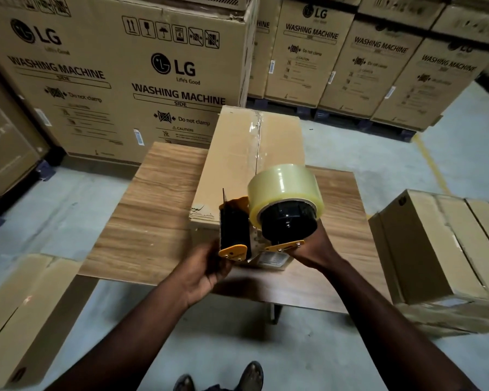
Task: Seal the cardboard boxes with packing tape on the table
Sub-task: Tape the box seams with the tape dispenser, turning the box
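The left hand (pixel 206 269) is curling its fingers (pixel 223 268) round the roller end of the dispenser (pixel 235 230), gripping it beside the yellow plate. The right hand (pixel 314 249) is closing on the handle under the roll (pixel 283 183), with its fingers mostly hidden beneath the frame. Together they are holding the dispenser at the near end of the box (pixel 232 165), just over that end's top edge. The box is lying lengthwise on the bench (pixel 158 193), and a clear strip (pixel 256 136) is running along its top seam from the far end toward the dispenser. By the look of it, the top seam is being finished. The next move is likely calling for drawing tape down over the box's near face, pressing it flat and tearing it on the blade, though I cannot tell whether the strip is joined to the roll. Floor boxes (pixel 441 244) are waiting to the box's right, and cartons (pixel 110 80) are standing behind it.
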Motion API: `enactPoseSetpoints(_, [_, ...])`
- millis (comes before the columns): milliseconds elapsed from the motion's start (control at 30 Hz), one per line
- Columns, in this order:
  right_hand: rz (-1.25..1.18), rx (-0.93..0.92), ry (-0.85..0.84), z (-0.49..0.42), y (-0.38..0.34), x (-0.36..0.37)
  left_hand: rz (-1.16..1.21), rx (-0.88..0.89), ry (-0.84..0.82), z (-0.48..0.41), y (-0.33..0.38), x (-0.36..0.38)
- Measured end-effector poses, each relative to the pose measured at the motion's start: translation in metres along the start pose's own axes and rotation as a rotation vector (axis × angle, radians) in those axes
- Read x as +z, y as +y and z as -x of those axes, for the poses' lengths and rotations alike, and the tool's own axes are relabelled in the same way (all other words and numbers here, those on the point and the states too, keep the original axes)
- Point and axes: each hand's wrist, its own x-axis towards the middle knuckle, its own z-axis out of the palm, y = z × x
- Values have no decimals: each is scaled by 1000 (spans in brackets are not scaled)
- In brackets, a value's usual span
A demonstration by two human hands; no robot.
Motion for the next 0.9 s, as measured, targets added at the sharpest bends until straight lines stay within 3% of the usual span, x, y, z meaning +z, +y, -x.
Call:
enactPoseSetpoints(133, [161,77,-51,-3,13,3,-328,235,111,-3,8,-5])
enactPoseSetpoints(267, [324,87,-128,-14,-8,2,-576,363,175,-1,29,-18])
enactPoseSetpoints(500, [498,166,-185,-41,-13,-8,-716,420,168,-12,81,-64])
enactPoseSetpoints(767, [634,196,-233,-63,-15,2,-760,552,232,-48,81,-74])
enactPoseSetpoints(900, [724,205,-307,-64,-12,7,-766,522,280,-71,64,-78])
